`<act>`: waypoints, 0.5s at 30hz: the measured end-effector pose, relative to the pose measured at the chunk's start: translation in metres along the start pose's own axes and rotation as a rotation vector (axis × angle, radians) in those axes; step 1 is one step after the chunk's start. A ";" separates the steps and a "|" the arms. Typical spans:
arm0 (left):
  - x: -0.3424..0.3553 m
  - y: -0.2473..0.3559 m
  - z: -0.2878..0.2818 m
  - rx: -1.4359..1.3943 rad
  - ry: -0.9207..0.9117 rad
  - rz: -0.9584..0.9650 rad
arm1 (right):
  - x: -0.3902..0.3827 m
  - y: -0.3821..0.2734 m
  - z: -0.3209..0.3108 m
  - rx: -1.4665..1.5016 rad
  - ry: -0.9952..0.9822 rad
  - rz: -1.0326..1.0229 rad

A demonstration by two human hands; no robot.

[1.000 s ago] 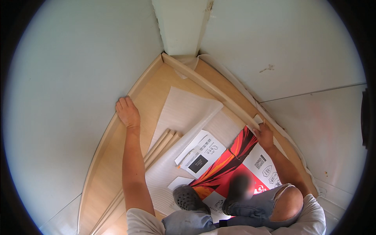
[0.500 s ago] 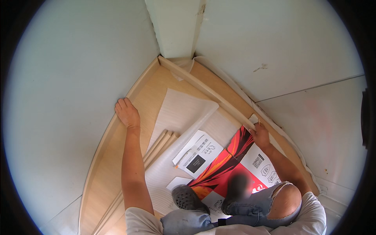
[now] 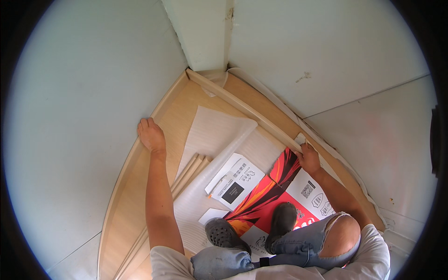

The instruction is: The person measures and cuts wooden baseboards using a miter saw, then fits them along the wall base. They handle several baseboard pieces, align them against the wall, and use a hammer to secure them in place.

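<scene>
My left hand point(image 3: 151, 134) is closed over the top edge of a long light-wood side board point(image 3: 171, 92) along the left wall. Gripped in my right hand point(image 3: 308, 157) is the near right end of a narrow wooden board point(image 3: 241, 106), which runs diagonally from the corner where it meets the side board. A small pale piece point(image 3: 300, 137) sits beside my right fingers, too small to make out. Both boards border a light-wood panel point(image 3: 121, 219), partly covered by translucent foam sheeting point(image 3: 212, 123).
Loose wooden strips point(image 3: 189, 170), a white printed packet point(image 3: 235, 182) and red-and-white printed cardboard point(image 3: 252, 205) lie inside. My shoes point(image 3: 282, 219) rest on the cardboard. Pale walls point(image 3: 84, 93) and a corner post point(image 3: 199, 32) enclose the back and sides; another wood strip point(image 3: 247, 83) runs along the right wall.
The view has shifted slightly: the corner and cross board appear lower and farther left, and the right board end slightly higher. Both hands keep their grips; my right shoe shows more clearly.
</scene>
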State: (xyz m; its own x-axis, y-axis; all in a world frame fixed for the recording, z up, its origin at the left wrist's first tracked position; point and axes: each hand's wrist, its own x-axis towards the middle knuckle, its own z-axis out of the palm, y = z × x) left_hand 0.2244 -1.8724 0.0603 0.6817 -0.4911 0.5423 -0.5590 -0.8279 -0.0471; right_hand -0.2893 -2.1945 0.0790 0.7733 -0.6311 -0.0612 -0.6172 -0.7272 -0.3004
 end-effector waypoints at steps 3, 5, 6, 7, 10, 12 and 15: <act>0.000 -0.001 -0.005 -0.039 -0.021 0.000 | 0.000 -0.001 -0.002 -0.002 -0.006 0.015; 0.000 -0.003 -0.007 -0.057 -0.050 -0.005 | -0.001 -0.001 -0.002 -0.003 -0.017 0.033; 0.000 -0.003 -0.009 -0.061 -0.067 -0.008 | -0.001 -0.002 -0.002 -0.002 -0.025 0.046; -0.001 -0.002 -0.011 -0.065 -0.085 -0.011 | -0.001 -0.002 -0.003 -0.001 -0.034 0.059; -0.003 -0.001 -0.014 -0.060 -0.104 -0.022 | -0.001 -0.003 -0.002 -0.005 -0.016 0.050; -0.004 -0.003 -0.013 -0.065 -0.101 -0.024 | -0.001 -0.003 -0.002 -0.012 -0.006 0.039; -0.004 -0.005 -0.012 -0.085 -0.125 -0.042 | -0.001 -0.001 -0.001 -0.025 -0.016 0.031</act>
State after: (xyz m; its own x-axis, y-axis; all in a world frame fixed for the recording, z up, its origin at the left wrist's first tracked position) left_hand 0.2189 -1.8631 0.0686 0.7554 -0.4912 0.4337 -0.5634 -0.8248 0.0472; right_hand -0.2892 -2.1932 0.0801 0.7560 -0.6491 -0.0849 -0.6440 -0.7142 -0.2744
